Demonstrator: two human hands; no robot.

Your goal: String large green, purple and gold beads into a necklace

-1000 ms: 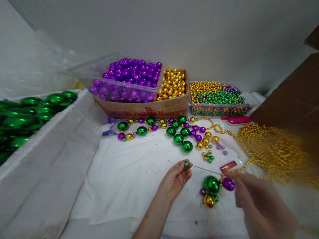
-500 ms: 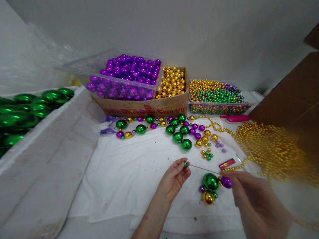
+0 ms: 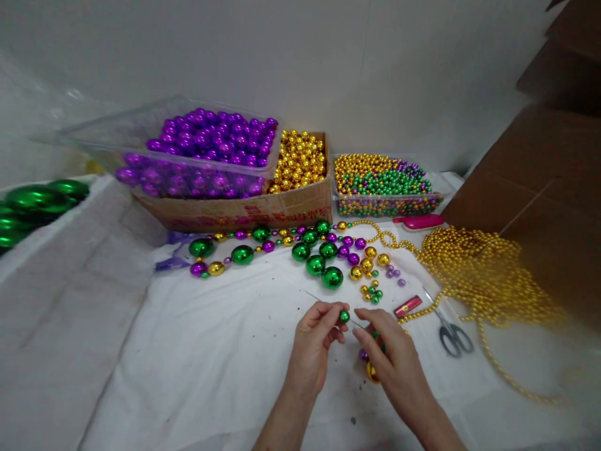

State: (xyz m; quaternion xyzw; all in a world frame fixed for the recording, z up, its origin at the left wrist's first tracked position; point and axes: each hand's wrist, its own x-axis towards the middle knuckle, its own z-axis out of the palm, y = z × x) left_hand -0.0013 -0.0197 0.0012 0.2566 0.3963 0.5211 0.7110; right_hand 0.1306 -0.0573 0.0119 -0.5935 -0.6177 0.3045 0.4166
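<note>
My left hand pinches a small shiny green bead between thumb and fingertips. A thin wire runs from the bead to my right hand, whose thumb and forefinger are closed around it. A fine end of wire also sticks out beyond my left fingers, up and to the left. Partly hidden under my right hand is a cluster of beads, with a gold bead and a purple bead showing. Loose large green beads, purple beads and gold beads lie just beyond my hands.
A finished-looking bead strand lies before a cardboard box holding purple and gold beads. A clear tub holds small mixed beads. Rightward are scissors, a red lighter, a pink-handled tool and piled gold bead chain.
My right hand has moved left, close to my left hand and over the bead cluster. The wire now shows on both sides of the green bead. The view has shifted right, bringing scissors into sight.
</note>
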